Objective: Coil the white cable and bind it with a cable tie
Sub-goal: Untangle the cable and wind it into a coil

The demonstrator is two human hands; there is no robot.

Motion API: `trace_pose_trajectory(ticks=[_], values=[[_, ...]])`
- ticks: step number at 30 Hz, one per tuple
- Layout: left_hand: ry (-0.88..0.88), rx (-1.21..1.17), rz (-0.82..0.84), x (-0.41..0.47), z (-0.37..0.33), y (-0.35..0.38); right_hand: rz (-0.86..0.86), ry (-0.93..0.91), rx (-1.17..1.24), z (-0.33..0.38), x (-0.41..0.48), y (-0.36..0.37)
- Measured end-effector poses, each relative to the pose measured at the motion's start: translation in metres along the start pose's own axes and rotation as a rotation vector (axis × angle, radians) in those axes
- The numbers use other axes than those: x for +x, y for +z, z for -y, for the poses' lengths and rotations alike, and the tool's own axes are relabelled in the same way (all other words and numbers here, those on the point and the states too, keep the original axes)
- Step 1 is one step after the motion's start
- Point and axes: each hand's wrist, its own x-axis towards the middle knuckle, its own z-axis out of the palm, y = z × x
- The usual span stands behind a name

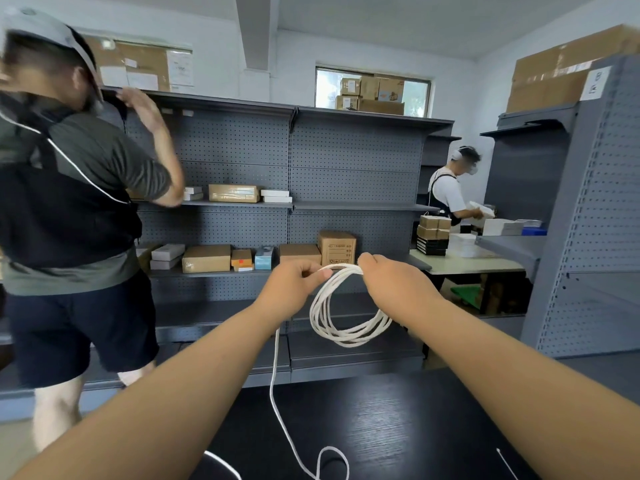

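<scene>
Coil of thin white cable [346, 332] hung in the air in front of the person, above the far edge of the black wood-grain table [398, 427], with several turns gathered into a rough oval. Left hand [294, 287] gripped the top of the coil, thumb pressed against curled fingers with the strands pinched between. Right hand [389, 282] sat just beside it, fingers curled over the same top bundle. The two hands were close together, with only a short span of cable showing between them, and both bare forearms reached out from the bottom of the view. A free tail of the cable dropped from under the left hand, ran down onto the table and ended in a small loose loop near the near edge. A further white curve lay at the table's near left; could not tell whether it was the same cable. Thin white cable tie [506, 463] lay flat on the table at the near right, well apart from the coil and touched by neither hand. Grey pegboard shelving unit [346, 150] stood behind the table, carrying brown cardboard boxes [337, 249] and some small white ones. Person in grey shirt and dark vest [69, 202] stood at the left, facing the shelving with one arm raised. Second person in white shirt [446, 195] stood at the far right beside a pale table [485, 263] stacked with boxes.
</scene>
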Motion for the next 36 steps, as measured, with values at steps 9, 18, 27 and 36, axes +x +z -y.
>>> trace_pose_trajectory(ticks=[9, 18, 27, 36], values=[[-0.116, -0.266, 0.064, -0.008, -0.003, 0.008, -0.009, 0.344, 0.326, -0.016, 0.006, 0.009], [-0.116, -0.277, -0.058, -0.017, -0.001, 0.025, -0.045, 0.49, 0.558, -0.022, 0.012, 0.013], [-0.296, -0.657, -0.023, -0.016, -0.006, 0.032, -0.133, 0.457, 0.544, -0.018, 0.011, 0.012], [-0.304, -0.654, -0.02, -0.015, -0.01, 0.027, -0.11, 0.491, 0.478, -0.018, 0.012, 0.018]])
